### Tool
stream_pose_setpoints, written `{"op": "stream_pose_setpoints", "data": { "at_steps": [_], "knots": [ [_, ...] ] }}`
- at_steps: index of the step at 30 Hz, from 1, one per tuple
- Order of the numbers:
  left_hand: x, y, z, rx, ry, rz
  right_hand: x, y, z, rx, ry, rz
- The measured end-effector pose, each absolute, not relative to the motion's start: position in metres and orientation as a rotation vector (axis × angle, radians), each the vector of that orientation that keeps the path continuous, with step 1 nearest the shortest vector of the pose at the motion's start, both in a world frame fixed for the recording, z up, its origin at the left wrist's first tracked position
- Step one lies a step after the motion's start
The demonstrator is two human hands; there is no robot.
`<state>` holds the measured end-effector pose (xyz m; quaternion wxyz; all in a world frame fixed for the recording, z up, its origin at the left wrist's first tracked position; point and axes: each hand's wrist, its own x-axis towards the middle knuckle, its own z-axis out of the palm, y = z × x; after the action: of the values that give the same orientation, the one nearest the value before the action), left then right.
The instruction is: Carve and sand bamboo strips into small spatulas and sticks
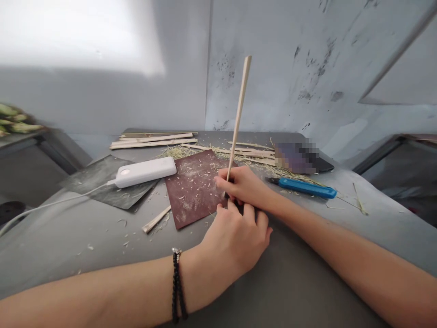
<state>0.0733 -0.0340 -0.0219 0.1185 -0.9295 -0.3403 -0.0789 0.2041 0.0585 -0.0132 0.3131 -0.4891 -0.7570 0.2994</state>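
My right hand (pixel 244 187) grips a long thin bamboo stick (pixel 239 114) near its lower end and holds it almost upright, its bottom end on the brown sandpaper sheet (pixel 193 187). My left hand (pixel 235 239), with a black bead bracelet on the wrist, rests palm down at the sheet's near right corner, fingers pressed on the table and the sheet's edge. Whether it holds anything small is hidden.
A white power bank (pixel 145 172) with a cable lies on a dark grey sheet (pixel 102 180) to the left. A blue utility knife (pixel 303 187) lies right of my hands. Bamboo strips (pixel 153 140) and shavings lie at the back; a short piece (pixel 156 219) lies near the sandpaper.
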Motion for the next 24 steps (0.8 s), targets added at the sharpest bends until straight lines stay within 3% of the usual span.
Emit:
{"op": "stream_pose_setpoints", "data": {
  "at_steps": [24],
  "knots": [
    [0.069, -0.032, -0.023, -2.714, -0.961, -0.244, 0.218, 0.069, -0.021, -1.305, -1.983, 0.689]
  ]
}}
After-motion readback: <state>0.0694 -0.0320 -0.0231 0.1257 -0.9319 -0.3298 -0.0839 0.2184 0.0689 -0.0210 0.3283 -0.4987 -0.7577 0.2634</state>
